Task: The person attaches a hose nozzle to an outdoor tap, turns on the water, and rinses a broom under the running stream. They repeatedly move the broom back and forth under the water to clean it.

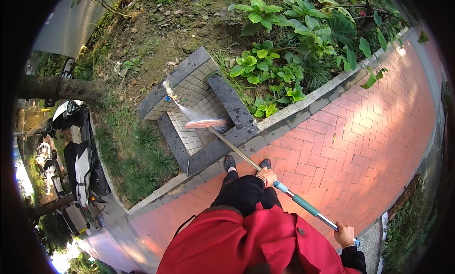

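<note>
My left hand (266, 176), with a red bead bracelet at the wrist, grips the metal pole (241, 151) of a long-handled mop or broom. Lower down, near the end of the handle, my right hand (344, 234) is closed around the same pole. A teal sleeve (306, 205) covers part of the handle between them. At the far end, the pink head (201, 123) lies tilted inside a tiled outdoor basin (183, 132) with a dark stone rim. Water (190, 112) sprays onto the head from a wall tap (170, 95). The underside of the head is partly hidden.
Red brick paving (312, 156) runs along a stone kerb (284, 116). Leafy plants (263, 62) grow right of the basin, grass clumps (142, 167) to its left. A parked scooter (83, 167) stands at the left, near a tree trunk (60, 87).
</note>
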Action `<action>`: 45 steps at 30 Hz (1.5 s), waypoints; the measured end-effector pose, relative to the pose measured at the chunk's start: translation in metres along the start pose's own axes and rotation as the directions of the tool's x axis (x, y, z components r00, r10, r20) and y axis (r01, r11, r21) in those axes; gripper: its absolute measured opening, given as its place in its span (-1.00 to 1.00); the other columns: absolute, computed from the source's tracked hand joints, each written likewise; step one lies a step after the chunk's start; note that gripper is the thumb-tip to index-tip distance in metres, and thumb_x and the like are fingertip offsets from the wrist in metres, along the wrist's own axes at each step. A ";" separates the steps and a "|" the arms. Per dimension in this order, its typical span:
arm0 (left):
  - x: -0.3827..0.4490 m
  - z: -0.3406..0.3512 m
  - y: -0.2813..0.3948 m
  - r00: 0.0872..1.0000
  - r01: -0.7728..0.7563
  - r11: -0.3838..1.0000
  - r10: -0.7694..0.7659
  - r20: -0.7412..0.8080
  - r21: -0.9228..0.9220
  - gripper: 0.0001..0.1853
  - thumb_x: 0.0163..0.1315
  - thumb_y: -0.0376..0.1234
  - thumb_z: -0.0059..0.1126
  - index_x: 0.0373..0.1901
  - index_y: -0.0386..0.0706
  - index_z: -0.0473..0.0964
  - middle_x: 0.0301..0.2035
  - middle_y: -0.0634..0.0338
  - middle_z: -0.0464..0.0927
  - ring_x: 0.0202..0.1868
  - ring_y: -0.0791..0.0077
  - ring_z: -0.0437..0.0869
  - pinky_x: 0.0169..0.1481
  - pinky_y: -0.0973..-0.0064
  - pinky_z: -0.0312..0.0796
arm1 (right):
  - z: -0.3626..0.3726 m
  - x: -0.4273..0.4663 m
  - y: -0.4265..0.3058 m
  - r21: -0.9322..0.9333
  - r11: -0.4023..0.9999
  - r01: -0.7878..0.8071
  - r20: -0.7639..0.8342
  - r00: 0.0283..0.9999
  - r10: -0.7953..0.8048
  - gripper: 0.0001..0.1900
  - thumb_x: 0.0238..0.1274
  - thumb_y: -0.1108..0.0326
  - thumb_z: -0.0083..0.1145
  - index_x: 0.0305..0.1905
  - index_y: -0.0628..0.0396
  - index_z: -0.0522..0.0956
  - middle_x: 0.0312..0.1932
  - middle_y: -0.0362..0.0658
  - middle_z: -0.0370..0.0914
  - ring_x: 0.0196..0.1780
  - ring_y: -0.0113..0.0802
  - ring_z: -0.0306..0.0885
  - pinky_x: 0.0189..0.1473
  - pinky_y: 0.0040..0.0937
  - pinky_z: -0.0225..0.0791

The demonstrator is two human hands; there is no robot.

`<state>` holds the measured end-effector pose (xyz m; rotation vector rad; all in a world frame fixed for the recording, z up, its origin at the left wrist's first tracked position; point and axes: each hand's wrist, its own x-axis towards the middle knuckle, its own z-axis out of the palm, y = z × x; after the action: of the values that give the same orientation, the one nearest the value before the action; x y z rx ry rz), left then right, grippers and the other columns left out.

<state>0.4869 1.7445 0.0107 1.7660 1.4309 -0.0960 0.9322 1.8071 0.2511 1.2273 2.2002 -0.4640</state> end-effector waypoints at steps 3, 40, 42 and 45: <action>-0.013 -0.006 -0.018 1.000 -0.005 1.000 0.005 0.014 0.004 -0.93 0.02 -0.35 0.17 -0.52 -0.02 0.63 -0.49 0.13 0.66 -0.30 0.16 0.72 -0.13 0.19 0.35 | 0.029 0.015 -0.009 0.003 1.000 0.020 0.001 1.000 -0.020 -0.90 0.02 0.30 0.16 -0.35 -0.09 0.44 -0.65 -0.09 0.55 -0.53 0.03 0.57 -0.49 0.00 0.36; -0.216 -0.222 -0.030 0.152 -0.476 0.849 -0.179 -0.972 -0.231 -0.84 -0.11 -0.36 0.18 -0.55 -0.11 0.36 -0.63 0.11 0.48 -0.50 0.05 0.58 -0.36 0.18 0.37 | -0.395 0.024 -0.422 0.376 -0.383 0.844 -0.902 0.238 -0.361 0.23 -0.30 -0.48 0.36 0.39 0.18 0.13 -0.31 -0.04 0.45 -0.38 -0.39 0.41 0.09 -0.16 0.32; -0.234 -0.195 -0.075 0.168 -0.503 0.840 -0.136 -0.976 -0.204 -0.83 -0.04 -0.34 0.19 -0.55 -0.12 0.36 -0.63 0.08 0.47 -0.49 0.01 0.58 -0.37 0.12 0.40 | -0.359 0.044 -0.479 0.384 -0.313 0.869 -0.910 0.298 -0.288 -0.26 -0.04 0.04 0.17 0.23 0.17 0.20 -0.45 -0.15 0.35 -0.51 -0.44 0.28 -0.20 -0.32 0.26; -0.258 -0.164 -0.135 0.427 -0.157 0.854 -0.394 -0.814 -0.496 -0.76 0.01 -0.25 0.25 -0.59 -0.11 0.37 -0.57 0.08 0.52 -0.40 0.07 0.63 -0.27 0.17 0.41 | -0.297 0.072 -0.559 0.552 0.048 0.832 -0.722 0.507 -0.471 -0.72 0.20 0.61 0.01 -0.02 0.14 0.29 -0.57 -0.24 0.29 -0.62 -0.46 0.22 -0.48 -0.45 0.24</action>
<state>0.2147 1.6488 0.1799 1.2074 2.0614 1.2762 0.3315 1.7278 0.4495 0.4445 2.8590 -2.2531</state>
